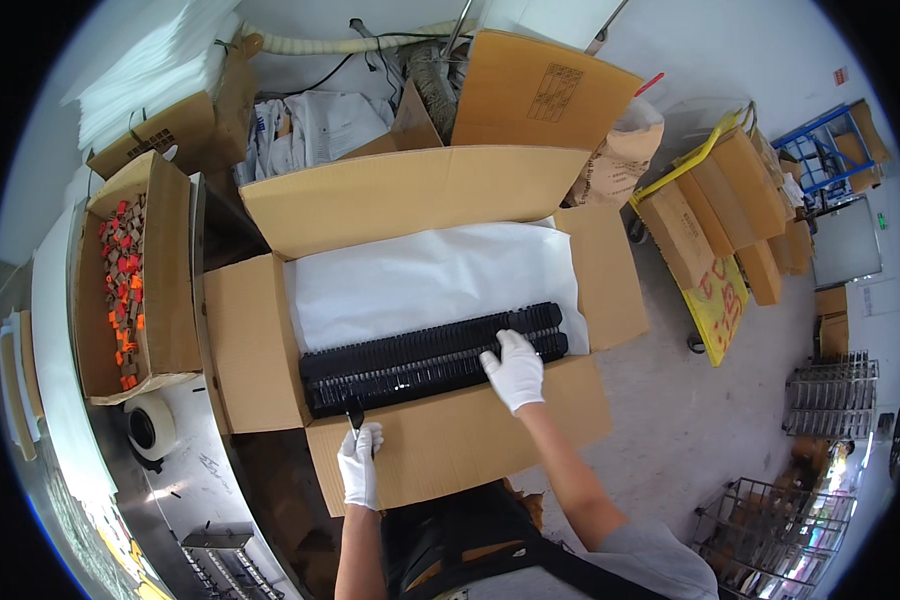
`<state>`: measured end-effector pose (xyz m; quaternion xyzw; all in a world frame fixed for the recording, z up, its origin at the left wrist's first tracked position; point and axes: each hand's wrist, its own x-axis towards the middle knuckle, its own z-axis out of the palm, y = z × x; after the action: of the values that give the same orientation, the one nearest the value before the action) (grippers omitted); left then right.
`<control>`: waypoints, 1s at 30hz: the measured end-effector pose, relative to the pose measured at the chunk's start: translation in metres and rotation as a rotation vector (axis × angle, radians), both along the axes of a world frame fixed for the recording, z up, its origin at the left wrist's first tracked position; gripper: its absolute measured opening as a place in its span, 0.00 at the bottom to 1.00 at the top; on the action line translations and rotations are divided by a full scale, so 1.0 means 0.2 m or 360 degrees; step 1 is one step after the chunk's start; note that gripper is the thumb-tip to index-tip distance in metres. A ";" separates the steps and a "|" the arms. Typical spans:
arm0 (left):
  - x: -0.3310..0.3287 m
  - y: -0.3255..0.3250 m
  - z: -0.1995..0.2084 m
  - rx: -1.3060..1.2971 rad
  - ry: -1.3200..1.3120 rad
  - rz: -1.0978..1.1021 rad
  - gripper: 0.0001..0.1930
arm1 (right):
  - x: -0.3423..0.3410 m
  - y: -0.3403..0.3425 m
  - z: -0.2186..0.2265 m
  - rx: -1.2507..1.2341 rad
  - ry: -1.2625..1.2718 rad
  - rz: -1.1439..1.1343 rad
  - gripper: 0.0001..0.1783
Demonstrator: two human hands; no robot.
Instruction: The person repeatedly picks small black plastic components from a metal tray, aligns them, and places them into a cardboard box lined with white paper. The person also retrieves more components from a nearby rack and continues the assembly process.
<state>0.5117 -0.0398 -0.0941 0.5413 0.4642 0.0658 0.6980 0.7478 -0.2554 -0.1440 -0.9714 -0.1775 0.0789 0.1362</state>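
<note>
Resting on black ridged trays (430, 358) — right hand (515, 368) — inside open brown carton (410, 195).

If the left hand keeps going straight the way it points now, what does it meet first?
Most likely the near edge of the black ribbed stack in the open cardboard box. The left hand, holding a small dark piece, points up over the box's near flap toward it; depth is unclear.
</note>
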 end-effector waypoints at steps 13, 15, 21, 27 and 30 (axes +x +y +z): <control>0.70 0.61 -0.24 -0.0035 0.0003 0.0305 0.08 | -0.07 0.39 0.01 0.0690 0.0457 0.0581 0.18; 0.81 0.81 -0.32 0.0664 0.0354 0.0058 0.19 | -0.07 0.55 0.04 0.0767 0.0834 0.0481 0.18; 0.67 0.62 -0.28 0.1398 0.0268 0.0199 0.32 | 0.14 1.15 0.03 0.0504 0.0407 0.0945 0.20; 0.02 0.19 0.00 0.1133 0.0117 0.0436 0.20 | 0.11 1.61 -0.14 0.0426 -0.0289 0.1509 0.27; -0.37 0.01 0.07 0.1256 0.0387 0.0620 0.18 | 0.09 1.63 -0.12 0.0456 -0.0244 0.1506 0.28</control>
<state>0.4377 -0.0387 -0.0792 0.6722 0.5753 0.3037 0.3535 0.7654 0.0698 -0.1675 -0.7589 -0.6173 0.0353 0.2042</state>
